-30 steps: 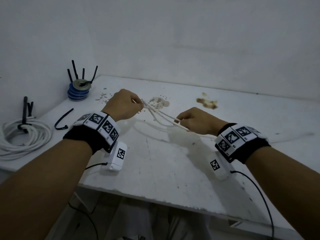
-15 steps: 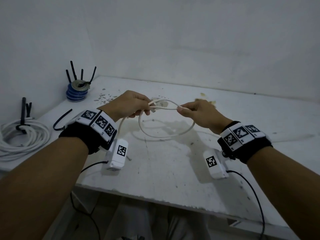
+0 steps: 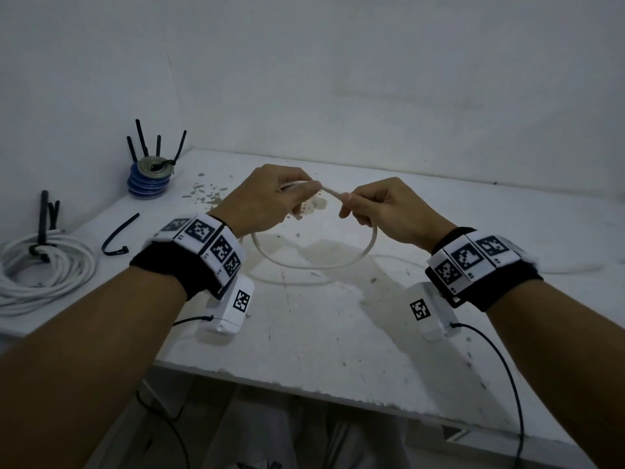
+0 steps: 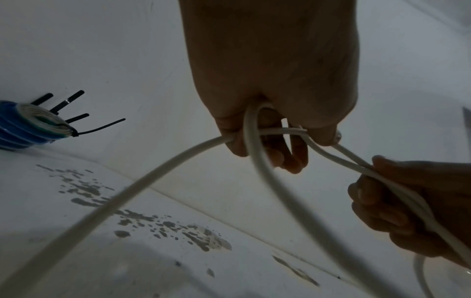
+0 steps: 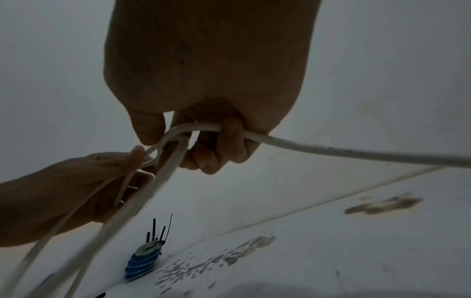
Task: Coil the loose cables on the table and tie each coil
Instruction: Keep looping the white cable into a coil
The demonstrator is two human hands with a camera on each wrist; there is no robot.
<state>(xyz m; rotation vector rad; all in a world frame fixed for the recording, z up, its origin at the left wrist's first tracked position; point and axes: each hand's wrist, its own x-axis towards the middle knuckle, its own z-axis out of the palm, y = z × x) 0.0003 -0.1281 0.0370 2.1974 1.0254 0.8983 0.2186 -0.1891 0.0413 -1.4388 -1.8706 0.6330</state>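
Here, at far left, a tied white coil (image 3: 40, 265) lies on the scuffed white tabletop (image 3: 321, 333). The left hand (image 3: 267, 198) and right hand (image 3: 382, 208) pinch a smooth, round white cable (image 3: 314, 265), lifted mid-table; its loop hangs sideways between them.

It looked like a bare workroom: a stained, chipped white table (image 3: 321, 336) stood in a corner of plain white walls (image 3: 372, 79), holding tied cable coils (image 3: 40, 272).

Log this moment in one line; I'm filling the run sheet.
coiling | left hand grips white cable | right hand grips same cable | untied
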